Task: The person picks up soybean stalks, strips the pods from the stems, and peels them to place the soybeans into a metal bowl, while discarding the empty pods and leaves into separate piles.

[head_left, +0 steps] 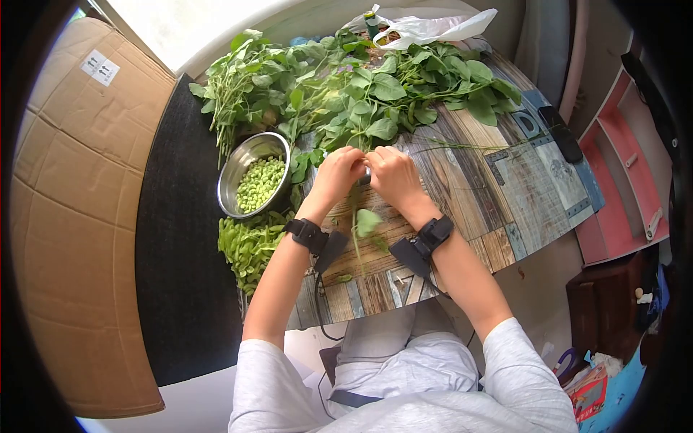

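My left hand point(339, 175) and my right hand point(392, 175) meet over the middle of the wood-patterned table, fingers closed and fingertips close together. A thin green stem with a leaf point(367, 222) hangs below my left hand. What my right fingers pinch is too small to make out. Left of my hands stands a metal bowl point(224, 189) holding shelled green beans point(260, 185). A pile of green pods point(249, 249) lies just in front of the bowl. Leafy bean plants point(375, 90) are heaped beyond my hands.
A white plastic bag point(447, 30) and a small green bottle point(372, 25) sit at the back. A dark phone point(560, 134) lies at the table's right edge. On the left are a black surface point(188, 289) and a cardboard box point(79, 238). A pink shelf point(613, 173) stands at right.
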### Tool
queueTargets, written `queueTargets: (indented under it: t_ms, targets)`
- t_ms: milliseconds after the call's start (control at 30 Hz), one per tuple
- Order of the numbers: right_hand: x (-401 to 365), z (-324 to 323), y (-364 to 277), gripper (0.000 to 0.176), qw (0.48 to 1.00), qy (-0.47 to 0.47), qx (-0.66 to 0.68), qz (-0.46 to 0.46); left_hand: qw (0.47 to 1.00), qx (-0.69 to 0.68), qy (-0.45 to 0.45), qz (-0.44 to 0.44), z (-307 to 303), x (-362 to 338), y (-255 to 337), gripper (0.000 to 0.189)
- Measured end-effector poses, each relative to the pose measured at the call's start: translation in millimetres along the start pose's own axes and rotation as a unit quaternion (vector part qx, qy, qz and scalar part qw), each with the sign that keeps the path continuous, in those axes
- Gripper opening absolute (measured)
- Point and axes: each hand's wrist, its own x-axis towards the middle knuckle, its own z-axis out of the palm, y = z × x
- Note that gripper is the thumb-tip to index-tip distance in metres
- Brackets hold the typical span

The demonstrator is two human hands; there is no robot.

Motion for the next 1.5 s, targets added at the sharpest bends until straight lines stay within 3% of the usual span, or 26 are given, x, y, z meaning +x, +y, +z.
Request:
queueTargets:
  t_ms: [100,133,233,267,367,400,467,500,533,600,667,767,1000,1067,1200,1367,1500]
  targets:
    - [8,-4,-13,0.002,0.987,0.118,0.110,0.014,0.996,0.034,-0.030,-0.072,3,-5,-9,0.008]
    - [10,-5,-14,0.002,0.987,0.118,0.111,0.014,0.996,0.035,-0.030,-0.073,1,-6,-5,0.008]
    - [11,-10,-10,0.011,0.930,0.071,0.298,0.204,0.989,0.119,-0.050,-0.072,-7,-4,9,0.008]
    - [10,-10,-11,0.011,0.931,0.069,0.297,0.203,0.989,0.117,-0.049,-0.073,-8,-5,11,0.008]
    - [9,-5,-11,0.014,0.791,0.019,0.557,0.254,0.993,0.072,0.079,0.045,-12,-10,12,0.013]
    - [8,-6,-12,0.014,0.791,0.018,0.557,0.254,0.993,0.072,0.079,0.045,-15,-13,17,0.013]
    - [7,-9,-19,0.014,0.730,-0.044,0.631,0.258,0.985,-0.054,0.144,-0.078,-26,-26,33,0.010]
    - [7,-10,-23,0.015,0.724,-0.059,0.640,0.251,0.985,-0.053,0.144,-0.080,-27,-35,34,0.010]
    - [6,-9,-26,0.015,0.723,-0.062,0.641,0.252,0.969,-0.162,0.138,-0.123,-27,-42,34,0.010]
    - [4,-7,-30,0.017,0.713,-0.131,0.646,0.239,0.897,-0.373,0.127,-0.201,-28,-56,35,0.012]
    - [0,-9,-39,0.018,0.714,-0.148,0.643,0.235,0.899,-0.368,0.133,-0.195,-26,-67,33,0.014]
    - [-5,-2,-43,0.022,0.780,-0.135,0.569,0.224,0.892,-0.363,0.168,-0.212,-23,-76,32,0.017]
    - [-15,8,-46,0.016,0.786,-0.118,0.562,0.230,0.877,-0.384,0.185,-0.223,-20,-84,34,0.019]
    - [-15,8,-47,0.014,0.829,-0.108,0.502,0.221,0.893,-0.347,0.178,-0.224,-19,-86,33,0.017]
    - [-15,7,-47,0.013,0.847,-0.101,0.474,0.219,0.900,-0.318,0.161,-0.249,-17,-88,32,0.014]
    - [-17,11,-45,0.014,0.851,-0.096,0.466,0.221,0.936,-0.247,0.191,-0.162,-14,-89,27,0.014]
    - [-17,9,-46,0.015,0.855,-0.102,0.458,0.220,0.942,-0.221,0.196,-0.157,-17,-88,31,0.013]
